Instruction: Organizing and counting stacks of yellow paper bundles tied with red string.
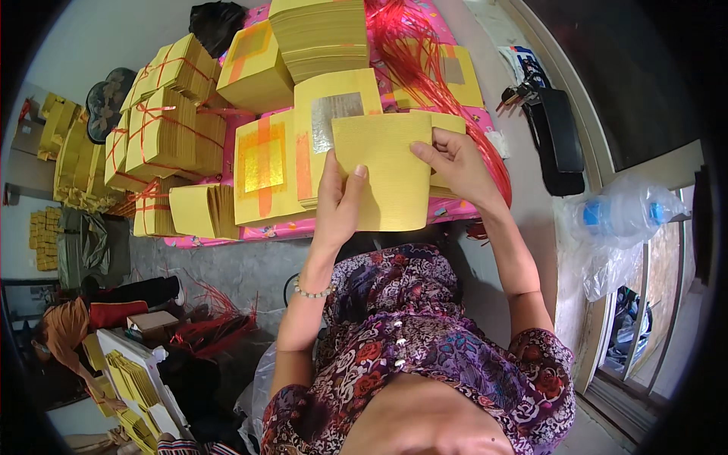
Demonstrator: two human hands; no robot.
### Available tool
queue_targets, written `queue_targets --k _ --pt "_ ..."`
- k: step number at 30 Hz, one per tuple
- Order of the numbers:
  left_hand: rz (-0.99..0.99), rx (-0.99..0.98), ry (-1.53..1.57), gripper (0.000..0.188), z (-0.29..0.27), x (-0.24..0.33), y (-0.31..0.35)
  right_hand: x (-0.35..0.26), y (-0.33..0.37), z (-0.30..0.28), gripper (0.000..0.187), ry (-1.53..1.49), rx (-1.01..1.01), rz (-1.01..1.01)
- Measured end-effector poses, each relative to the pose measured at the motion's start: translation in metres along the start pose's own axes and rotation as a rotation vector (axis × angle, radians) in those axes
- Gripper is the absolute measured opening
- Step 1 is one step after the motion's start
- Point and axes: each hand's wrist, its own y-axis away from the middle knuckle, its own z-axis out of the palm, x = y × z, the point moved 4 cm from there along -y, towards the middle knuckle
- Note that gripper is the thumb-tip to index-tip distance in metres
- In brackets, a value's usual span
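Observation:
A folded piece of yellow joss paper (385, 178), possibly several sheets thick, is held up between my two hands. My left hand (341, 197) grips its left side, thumb across the front and fingers mostly behind. The upper right edge is pinched by the thumb and fingers of my right hand (457, 163). Just behind it lies a stack of yellow sheets with a silver foil square (327, 114) on top. To the left of that, another stack bears a gold foil square (262, 163) and an orange stripe.
Bundles of yellow paper (163, 140) tied with red strips stand at the left of the pink-covered table (296, 227). Loose red strips (425, 68) hang at its right. A plastic bottle (622, 212) is at far right. A person in an orange-brown sleeve (68, 326) is at lower left.

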Motion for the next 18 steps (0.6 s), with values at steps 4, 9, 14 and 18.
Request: queue_targets --k 4,9,14,18 --pt "-0.032 0.017 0.079 0.043 -0.004 0.003 -0.002 -0.002 -0.010 0.003 0.027 0.033 -0.022 0.033" --pt "-0.076 -0.032 0.092 0.042 -0.008 -0.001 -0.013 0.002 -0.035 -0.004 0.022 -0.028 0.029 0.042" --pt "-0.117 0.006 0.090 0.038 -0.018 -0.001 -0.023 -0.009 -0.038 0.006 0.024 -0.006 0.050 0.098" --pt "-0.120 0.039 0.168 0.038 -0.019 0.007 -0.028 -0.008 -0.029 0.016 0.030 0.116 -0.068 0.146"
